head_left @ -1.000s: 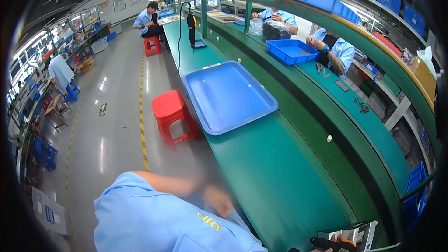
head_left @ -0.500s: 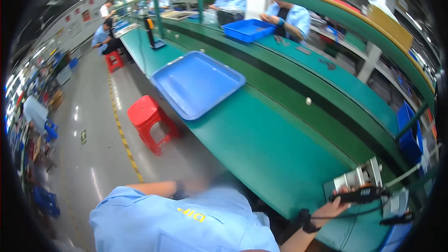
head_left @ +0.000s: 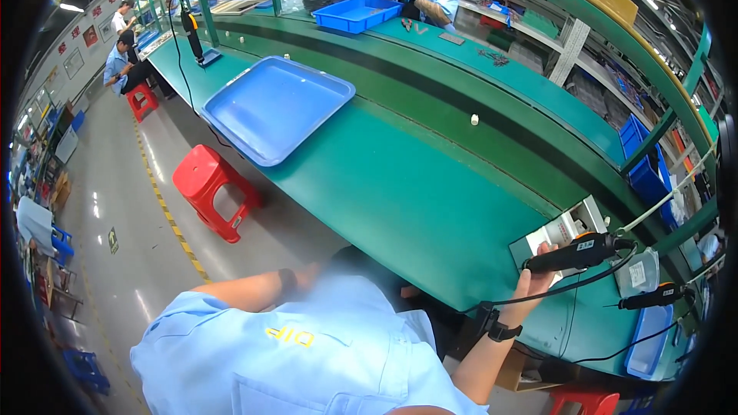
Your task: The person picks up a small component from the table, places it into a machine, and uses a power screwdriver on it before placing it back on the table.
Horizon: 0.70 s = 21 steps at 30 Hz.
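Note:
My right hand (head_left: 536, 277) is closed around the front end of a black electric screwdriver (head_left: 573, 252), over the right part of the green workbench (head_left: 400, 192). A black strap with a cable (head_left: 503, 330) circles my right wrist. Just behind the screwdriver stands a light grey box-shaped unit (head_left: 573, 227), partly covered by the hand and tool. My left hand (head_left: 307, 277) is held low near my body, off the bench edge; it is smeared by motion and its fingers cannot be made out.
A large blue tray (head_left: 277, 111) lies on the bench to the left, with a red stool (head_left: 211, 188) beside it on the floor. Farther right are a second electric screwdriver (head_left: 657, 297), a clear container (head_left: 638, 273) and a small blue tray (head_left: 649, 342). Co-workers sit across the line.
The view has shifted, so the bench and tray appear farther left and higher. My right hand keeps its hold on the screwdriver; my left hand stays blurred near my body.

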Motion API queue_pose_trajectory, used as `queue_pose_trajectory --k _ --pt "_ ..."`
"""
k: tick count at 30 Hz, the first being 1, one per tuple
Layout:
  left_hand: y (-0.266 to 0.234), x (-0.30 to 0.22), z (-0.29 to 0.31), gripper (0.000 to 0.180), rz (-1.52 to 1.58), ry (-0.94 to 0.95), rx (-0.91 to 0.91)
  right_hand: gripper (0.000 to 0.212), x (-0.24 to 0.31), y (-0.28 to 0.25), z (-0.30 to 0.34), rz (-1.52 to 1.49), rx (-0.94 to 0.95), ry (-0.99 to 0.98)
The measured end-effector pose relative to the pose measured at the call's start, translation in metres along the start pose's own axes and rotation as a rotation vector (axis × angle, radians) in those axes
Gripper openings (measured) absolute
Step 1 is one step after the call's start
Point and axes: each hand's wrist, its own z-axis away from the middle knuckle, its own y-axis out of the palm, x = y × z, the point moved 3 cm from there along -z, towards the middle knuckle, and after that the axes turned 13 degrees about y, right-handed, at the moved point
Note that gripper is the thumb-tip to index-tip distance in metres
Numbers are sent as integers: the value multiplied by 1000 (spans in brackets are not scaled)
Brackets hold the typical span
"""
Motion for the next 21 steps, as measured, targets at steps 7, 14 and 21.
queue_pose_trajectory --k 7,14,21 --pt "-34 -21 45 102 -302 -155 171 66 29 -20 21 92 -69 8" --pt "-39 -17 78 65 148 142 -83 53 49 -24 31 -49 -166 99" --pt "-25 -16 51 70 7 384 -280 42 88 -8 36 60 -264 -211"
